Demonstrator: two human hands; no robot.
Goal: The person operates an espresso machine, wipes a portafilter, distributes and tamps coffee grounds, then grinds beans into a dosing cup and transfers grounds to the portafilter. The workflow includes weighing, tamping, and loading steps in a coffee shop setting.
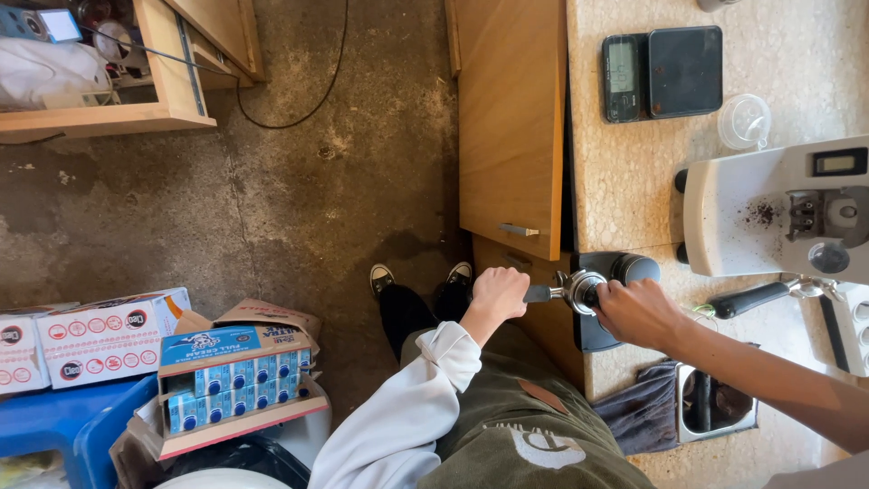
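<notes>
Head view, looking straight down. Left hand (499, 294) clamped round the handle of a portafilter (563, 292), held level at the worktop (634, 172) edge. Right hand (636, 311) closed over a metal tamper (584, 290) sitting in the portafilter basket, above a black tamping mat (605, 335) with a dark round knob (635, 268) just beside. Hands close together, one each side of the basket.

Worktop: pale speckled stone, coffee grounds scattered. Black digital scale (663, 72) near the far end, clear plastic lid (744, 120) just beside it. White grinder (778, 213) to the right, grounds on its tray. Second black-handled portafilter (756, 297) lying near the grinder. Steel knock box (715, 405) at the near edge, dark cloth (641, 412) touching it.

Below worktop: wooden cabinet door (511, 127) with metal handle.

Floor (272, 181): stained bare concrete, black cable (308, 81) trailing across. Wooden shelf unit (136, 81) upper left. Open cardboard box of blue milk cartons (235, 376) lower left, white carton (109, 340) beside, blue bin (63, 426) underneath. Black sneakers (421, 276) on floor.
</notes>
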